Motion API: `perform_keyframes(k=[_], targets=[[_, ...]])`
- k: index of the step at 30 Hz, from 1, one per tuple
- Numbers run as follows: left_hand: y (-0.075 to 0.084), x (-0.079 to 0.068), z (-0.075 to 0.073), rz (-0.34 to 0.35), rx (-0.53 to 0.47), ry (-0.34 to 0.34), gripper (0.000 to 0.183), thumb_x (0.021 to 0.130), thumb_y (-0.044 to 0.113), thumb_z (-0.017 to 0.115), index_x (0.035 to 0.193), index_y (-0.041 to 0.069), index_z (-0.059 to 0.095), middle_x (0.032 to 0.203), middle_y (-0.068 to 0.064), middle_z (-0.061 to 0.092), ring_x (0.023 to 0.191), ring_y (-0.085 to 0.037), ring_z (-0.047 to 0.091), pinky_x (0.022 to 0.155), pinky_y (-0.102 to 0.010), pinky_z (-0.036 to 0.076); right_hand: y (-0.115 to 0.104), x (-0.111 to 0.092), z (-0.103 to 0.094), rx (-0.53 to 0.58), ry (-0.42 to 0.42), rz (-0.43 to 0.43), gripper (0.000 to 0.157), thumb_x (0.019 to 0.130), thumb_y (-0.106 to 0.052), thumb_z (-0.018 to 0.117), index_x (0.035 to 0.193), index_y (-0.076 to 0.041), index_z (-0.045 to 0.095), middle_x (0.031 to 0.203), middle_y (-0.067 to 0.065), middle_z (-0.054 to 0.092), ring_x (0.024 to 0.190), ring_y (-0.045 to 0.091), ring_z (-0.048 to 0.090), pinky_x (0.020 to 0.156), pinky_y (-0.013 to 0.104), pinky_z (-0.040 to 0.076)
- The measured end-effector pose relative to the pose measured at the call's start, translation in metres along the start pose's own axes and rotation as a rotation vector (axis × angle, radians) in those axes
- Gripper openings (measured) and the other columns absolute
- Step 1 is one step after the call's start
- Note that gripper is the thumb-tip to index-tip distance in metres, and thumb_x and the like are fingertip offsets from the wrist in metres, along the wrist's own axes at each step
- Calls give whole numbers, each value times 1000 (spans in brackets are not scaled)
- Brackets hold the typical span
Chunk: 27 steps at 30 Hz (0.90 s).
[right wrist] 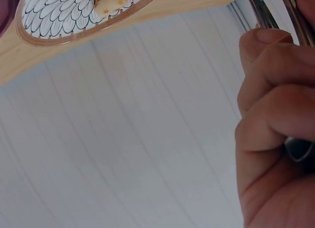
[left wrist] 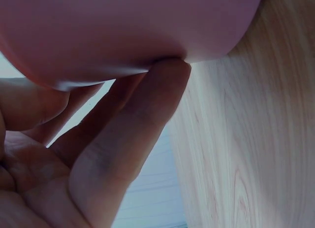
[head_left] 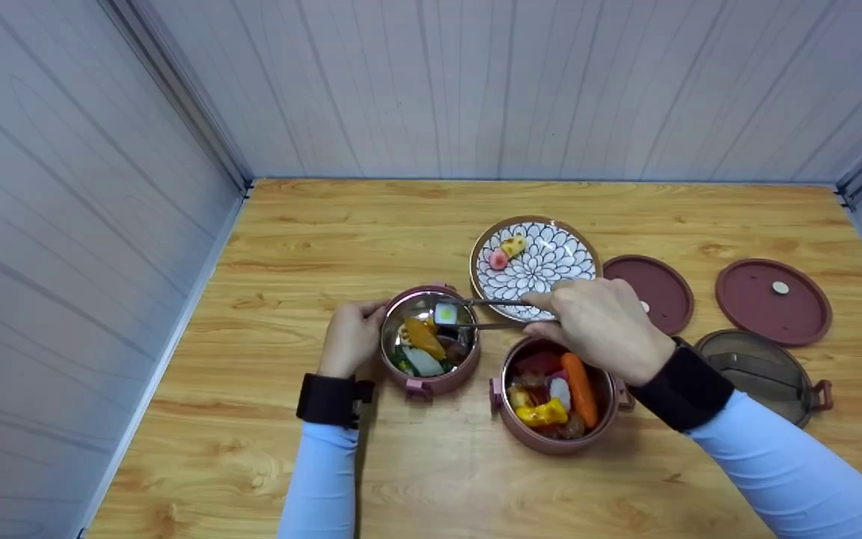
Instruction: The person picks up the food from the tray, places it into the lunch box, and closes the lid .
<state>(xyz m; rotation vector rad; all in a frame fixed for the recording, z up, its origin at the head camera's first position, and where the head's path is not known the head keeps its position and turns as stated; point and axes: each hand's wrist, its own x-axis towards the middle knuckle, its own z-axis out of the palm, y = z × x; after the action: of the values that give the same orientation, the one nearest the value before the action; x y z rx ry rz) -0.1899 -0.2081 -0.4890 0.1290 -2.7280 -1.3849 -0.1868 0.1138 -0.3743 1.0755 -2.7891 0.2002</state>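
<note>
My right hand (head_left: 599,326) grips metal tongs (head_left: 502,326) that reach left over a small pink pot (head_left: 438,383). Between the tongs' tips is a sushi roll piece (head_left: 446,314), white with a green centre, above the pot's opening. Inside that pot lie an orange-yellow food piece (head_left: 423,338), a whitish piece (head_left: 422,361) and darker bits. My left hand (head_left: 349,340) rests on the pot's left side; its fingertips (left wrist: 170,78) press the outer wall in the left wrist view. Only the upper ends of the tongs show in the right wrist view.
A larger pink pot (head_left: 554,442) below my right hand holds a carrot (head_left: 581,389) and other food pieces. Behind stands a patterned plate (head_left: 551,262) with yellow and pink pieces (head_left: 507,251). Two dark red lids (head_left: 655,288) and a smoky clear lid (head_left: 756,370) lie at right.
</note>
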Motion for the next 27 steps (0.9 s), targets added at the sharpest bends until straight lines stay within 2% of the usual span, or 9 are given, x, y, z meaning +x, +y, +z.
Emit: perform_keyframes(k=[8, 14, 16, 22, 27], targets=[[0, 1, 1, -1, -11, -1, 22, 97, 4, 60, 114, -5, 71, 112, -20, 70, 112, -31, 63, 98, -44, 48, -4, 3, -7, 2, -27, 8, 40, 86, -36, 77, 121, -17, 73, 63, 0, 58, 59, 22, 60, 37, 33, 35], [0, 1, 1, -11, -11, 0, 23, 98, 5, 59, 114, -5, 71, 113, -20, 69, 112, -32, 63, 98, -44, 48, -2, 3, -17, 23, -50, 66, 41, 88, -38, 75, 123, -18, 72, 57, -1, 52, 51, 19, 52, 39, 32, 33], [-1, 1, 1, -11, -16, -1, 23, 98, 4, 59, 114, -5, 71, 113, -20, 69, 113, -32, 63, 99, -44, 48, 1, 3, -21, 34, -58, 89, 42, 89, -38, 74, 126, -19, 71, 55, 0, 48, 47, 17, 46, 39, 32, 31], [-1, 1, 1, -7, -22, 0, 22, 97, 5, 59, 113, -4, 72, 113, -19, 70, 113, -31, 63, 99, -43, 47, 13, 2, -34, 65, -28, 148, 47, 89, -42, 72, 128, -17, 68, 65, 8, 59, 48, 14, 42, 38, 31, 33], [-1, 1, 1, -1, -10, 7, 22, 98, 6, 59, 113, -3, 73, 112, -18, 70, 112, -30, 64, 98, -43, 48, 28, 3, -40, 94, -28, 207, 50, 90, -45, 70, 130, -15, 67, 59, 1, 53, 50, 13, 42, 40, 31, 33]])
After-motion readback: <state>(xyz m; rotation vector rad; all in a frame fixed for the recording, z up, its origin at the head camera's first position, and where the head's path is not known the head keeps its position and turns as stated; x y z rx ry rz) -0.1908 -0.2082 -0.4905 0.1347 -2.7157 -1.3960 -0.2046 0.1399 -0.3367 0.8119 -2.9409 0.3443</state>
